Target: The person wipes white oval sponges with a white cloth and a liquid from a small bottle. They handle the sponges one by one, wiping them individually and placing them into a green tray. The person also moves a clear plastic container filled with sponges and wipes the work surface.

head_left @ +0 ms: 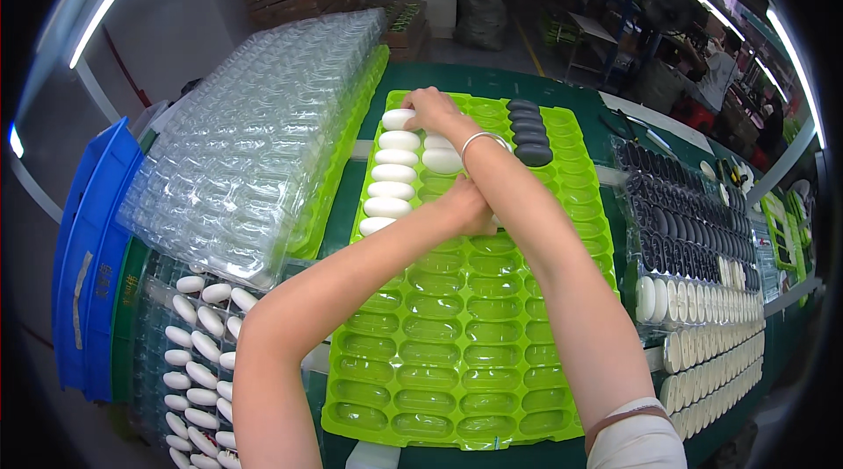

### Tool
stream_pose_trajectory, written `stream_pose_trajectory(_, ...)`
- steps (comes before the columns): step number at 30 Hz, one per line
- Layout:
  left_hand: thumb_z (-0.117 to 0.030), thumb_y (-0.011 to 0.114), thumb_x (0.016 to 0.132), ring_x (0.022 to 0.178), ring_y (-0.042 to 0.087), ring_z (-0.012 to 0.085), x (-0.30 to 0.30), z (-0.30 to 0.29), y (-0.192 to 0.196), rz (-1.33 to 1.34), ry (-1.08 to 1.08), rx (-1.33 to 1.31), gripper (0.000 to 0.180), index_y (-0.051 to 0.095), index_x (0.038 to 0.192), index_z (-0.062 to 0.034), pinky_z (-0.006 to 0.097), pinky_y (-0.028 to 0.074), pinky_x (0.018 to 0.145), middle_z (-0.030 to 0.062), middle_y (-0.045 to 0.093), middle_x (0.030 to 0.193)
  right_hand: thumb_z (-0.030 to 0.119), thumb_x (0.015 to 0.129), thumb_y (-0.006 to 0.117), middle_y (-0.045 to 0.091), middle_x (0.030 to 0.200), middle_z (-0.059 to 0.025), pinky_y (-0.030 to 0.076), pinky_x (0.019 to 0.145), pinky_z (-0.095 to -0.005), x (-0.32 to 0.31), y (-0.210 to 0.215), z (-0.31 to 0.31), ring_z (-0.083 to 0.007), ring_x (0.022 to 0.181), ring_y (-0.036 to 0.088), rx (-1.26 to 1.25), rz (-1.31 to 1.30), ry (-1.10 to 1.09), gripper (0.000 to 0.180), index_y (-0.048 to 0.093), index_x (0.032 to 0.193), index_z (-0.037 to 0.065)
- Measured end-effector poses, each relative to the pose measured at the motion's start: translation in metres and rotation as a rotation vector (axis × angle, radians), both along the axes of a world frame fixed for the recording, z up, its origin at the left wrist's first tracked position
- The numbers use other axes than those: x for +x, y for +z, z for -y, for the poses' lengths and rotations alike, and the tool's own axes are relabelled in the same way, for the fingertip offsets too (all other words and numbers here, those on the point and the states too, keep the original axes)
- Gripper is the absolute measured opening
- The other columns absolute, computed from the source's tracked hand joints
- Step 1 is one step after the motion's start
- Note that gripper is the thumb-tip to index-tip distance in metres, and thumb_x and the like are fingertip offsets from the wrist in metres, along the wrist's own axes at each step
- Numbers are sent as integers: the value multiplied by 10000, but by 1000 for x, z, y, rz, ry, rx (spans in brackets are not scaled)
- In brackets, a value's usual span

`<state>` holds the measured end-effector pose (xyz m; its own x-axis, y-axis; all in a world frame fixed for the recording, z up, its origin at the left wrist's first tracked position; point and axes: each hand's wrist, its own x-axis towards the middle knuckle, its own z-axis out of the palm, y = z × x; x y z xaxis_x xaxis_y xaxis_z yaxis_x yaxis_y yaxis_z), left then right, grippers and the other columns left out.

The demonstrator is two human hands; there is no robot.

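Right hand (430,109), nearer than left hand (471,205), had top-left white oval (398,120) just leftward, long axis crosswise; couldn't tell whether either gripped.

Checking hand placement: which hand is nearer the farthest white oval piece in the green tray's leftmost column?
Right. The right hand is at the white oval piece, apparently touching it; the left hand is apart, lower and further right.

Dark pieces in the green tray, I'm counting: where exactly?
Head view: dark pieces sit near the far end of the green tray, right of the right hand.
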<state>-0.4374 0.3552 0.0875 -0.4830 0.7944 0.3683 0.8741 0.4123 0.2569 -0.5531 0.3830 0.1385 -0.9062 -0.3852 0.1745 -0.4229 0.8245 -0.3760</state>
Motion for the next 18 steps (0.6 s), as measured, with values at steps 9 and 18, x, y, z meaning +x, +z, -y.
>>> stream_pose_trajectory(9, -140, 743, 553, 965, 524, 318, -17, 41, 82, 223, 21, -75, 422, 541, 911, -44, 378, 426, 871, 141, 498, 1014, 201, 780, 657, 632, 1021, -131, 474, 863, -312, -14, 5, -91, -230, 985, 600, -255, 88, 137, 340, 586, 1062, 24)
stream_pose_trajectory(18, -106, 745, 541, 936, 547, 307, -134, 104, 90, 24, 479, -351, 359, 563, 843, -41, 379, 466, 808, 120, 536, 967, 355, 722, 696, 565, 1057, -84, 350, 906, -355, 64, -6, -155, -258, 1027, 502, 12, 111, 324, 414, 557, 1021, 104)
